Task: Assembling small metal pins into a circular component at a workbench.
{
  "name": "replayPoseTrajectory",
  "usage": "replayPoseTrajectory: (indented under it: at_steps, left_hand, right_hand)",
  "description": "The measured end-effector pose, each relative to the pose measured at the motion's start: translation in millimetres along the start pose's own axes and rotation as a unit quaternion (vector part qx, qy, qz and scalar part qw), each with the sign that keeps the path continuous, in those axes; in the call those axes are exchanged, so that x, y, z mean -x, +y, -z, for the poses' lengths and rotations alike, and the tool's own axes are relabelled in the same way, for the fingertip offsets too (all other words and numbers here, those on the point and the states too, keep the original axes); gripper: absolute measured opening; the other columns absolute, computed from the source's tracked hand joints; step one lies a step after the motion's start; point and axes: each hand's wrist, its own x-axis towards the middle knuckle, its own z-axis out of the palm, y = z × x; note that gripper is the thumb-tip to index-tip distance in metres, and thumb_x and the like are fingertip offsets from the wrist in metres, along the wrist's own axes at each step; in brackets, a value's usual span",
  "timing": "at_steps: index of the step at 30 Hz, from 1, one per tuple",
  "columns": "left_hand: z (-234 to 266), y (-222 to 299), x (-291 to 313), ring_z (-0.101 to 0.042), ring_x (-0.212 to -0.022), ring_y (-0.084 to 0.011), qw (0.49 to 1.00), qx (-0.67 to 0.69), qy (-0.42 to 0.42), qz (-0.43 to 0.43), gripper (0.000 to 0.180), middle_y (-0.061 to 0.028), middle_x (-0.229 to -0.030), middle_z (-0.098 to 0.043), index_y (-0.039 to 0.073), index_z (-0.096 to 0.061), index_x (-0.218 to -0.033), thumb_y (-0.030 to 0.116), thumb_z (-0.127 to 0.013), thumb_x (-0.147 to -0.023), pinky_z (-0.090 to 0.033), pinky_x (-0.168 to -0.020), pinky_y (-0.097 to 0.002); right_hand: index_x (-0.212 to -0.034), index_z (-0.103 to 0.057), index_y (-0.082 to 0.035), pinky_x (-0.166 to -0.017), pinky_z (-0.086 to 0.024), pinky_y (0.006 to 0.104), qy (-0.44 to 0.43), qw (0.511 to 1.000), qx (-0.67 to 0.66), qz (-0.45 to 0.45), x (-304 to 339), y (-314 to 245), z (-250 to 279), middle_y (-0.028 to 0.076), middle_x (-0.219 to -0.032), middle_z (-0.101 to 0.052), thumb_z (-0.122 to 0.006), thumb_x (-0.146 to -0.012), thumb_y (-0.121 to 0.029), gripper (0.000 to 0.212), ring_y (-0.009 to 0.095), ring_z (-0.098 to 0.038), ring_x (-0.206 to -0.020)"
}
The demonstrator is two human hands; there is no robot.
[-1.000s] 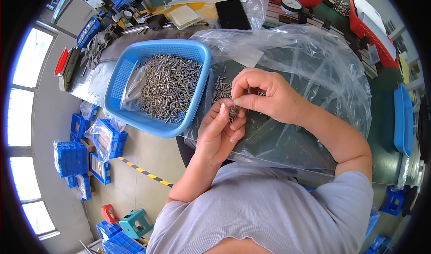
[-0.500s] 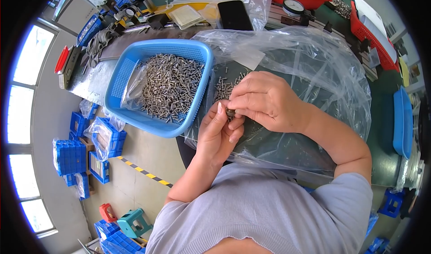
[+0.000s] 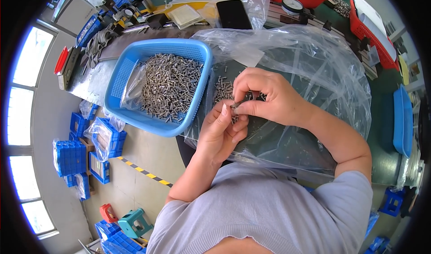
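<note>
My two hands meet over the bench, just right of a blue perforated basket point(image 3: 205, 52) holding many small metal pins point(image 3: 173, 85). My left hand point(image 3: 219, 130) is palm up with curled fingers around small metal parts, mostly hidden by the fingers. My right hand point(image 3: 271, 97) pinches a small dark metal piece point(image 3: 236, 105) between thumb and fingertips, right at the left fingertips. Its exact shape is too small to make out. Behind the hands, a loose pile of pins point(image 3: 221, 88) lies on clear plastic and runs partly under my right hand.
A large clear plastic bag point(image 3: 323, 70) spreads over the green bench. Beyond it are a black phone point(image 3: 234, 15), a round dial gauge point(image 3: 292, 5) and red baskets point(image 3: 310, 0). A blue tray point(image 3: 402, 121) stands far right. Blue crates point(image 3: 71, 157) are stacked on the floor at left.
My right hand's fingers have opened out and shifted slightly, now pinching with a gap between index finger and thumb. The left hand stays nearly in place, its fingers turned slightly.
</note>
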Motion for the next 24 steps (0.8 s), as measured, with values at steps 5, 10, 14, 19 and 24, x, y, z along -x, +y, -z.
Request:
replayPoseTrajectory:
  at_steps: [5, 10, 14, 19, 24]
  left_hand:
    - [4.5, -2.0, 0.2, -0.043, -0.072, -0.0104, 0.999, 0.003, -0.022, -0.044, 0.024, -0.0047, -0.095, -0.054, 0.005, -0.052, -0.11, 0.024, -0.053, -0.095, -0.037, -0.053, -0.021]
    - [8.6, 2.1, 1.7, -0.038, -0.073, -0.0099, 0.983, 0.157, -0.079, -0.048, 0.024, -0.0069, -0.098, -0.044, 0.0, -0.05, -0.111, 0.017, -0.052, -0.095, -0.036, -0.049, -0.0179]
    - [6.7, 3.4, 1.7, -0.039, -0.073, -0.0103, 0.97, 0.227, -0.077, -0.036, 0.024, -0.0045, -0.091, -0.038, -0.002, -0.048, -0.11, 0.013, -0.057, -0.092, -0.037, -0.047, -0.0186]
    - [13.5, 3.4, 0.7, -0.038, -0.076, -0.0107, 0.976, 0.196, -0.085, -0.031, 0.024, -0.0082, -0.102, -0.044, 0.002, -0.052, -0.112, 0.017, -0.055, -0.094, -0.036, -0.051, -0.0188]
    - [8.7, 3.0, 0.1, -0.038, -0.076, -0.0109, 0.978, 0.189, -0.08, -0.038, 0.024, -0.0076, -0.099, -0.042, 0.0, -0.051, -0.111, 0.014, -0.055, -0.093, -0.037, -0.051, -0.0192]
  right_hand:
    - [-0.088, -0.064, -0.004, -0.071, -0.046, 0.0271, 0.015, 0.999, -0.033, 0.022, 2.2, 8.0, -0.9, 0.005, -0.09, -0.06, -0.07, -0.077, -0.005, 0.013, 0.015, -0.058, -0.083]
    - [-0.091, -0.065, -0.003, -0.071, -0.047, 0.0289, 0.048, 0.997, 0.068, -0.005, 0.4, 16.5, -1.0, 0.006, -0.091, -0.061, -0.066, -0.079, -0.004, 0.013, 0.02, -0.059, -0.081]
    - [-0.085, -0.065, -0.007, -0.073, -0.048, 0.037, 0.02, 0.961, 0.246, 0.124, 4.9, 33.5, -11.4, 0.006, -0.087, -0.058, -0.07, -0.069, -0.01, 0.017, 0.027, -0.057, -0.084]
    - [-0.08, -0.062, -0.008, -0.07, -0.047, 0.0392, 0.018, 0.952, 0.274, 0.139, 4.5, 37.3, -17.3, 0.005, -0.082, -0.054, -0.072, -0.066, -0.013, 0.017, 0.026, -0.055, -0.081]
    - [-0.076, -0.06, -0.008, -0.069, -0.046, 0.0397, 0.038, 0.949, 0.285, 0.125, 2.8, 42.6, -9.7, 0.007, -0.079, -0.054, -0.072, -0.066, -0.013, 0.017, 0.028, -0.055, -0.079]
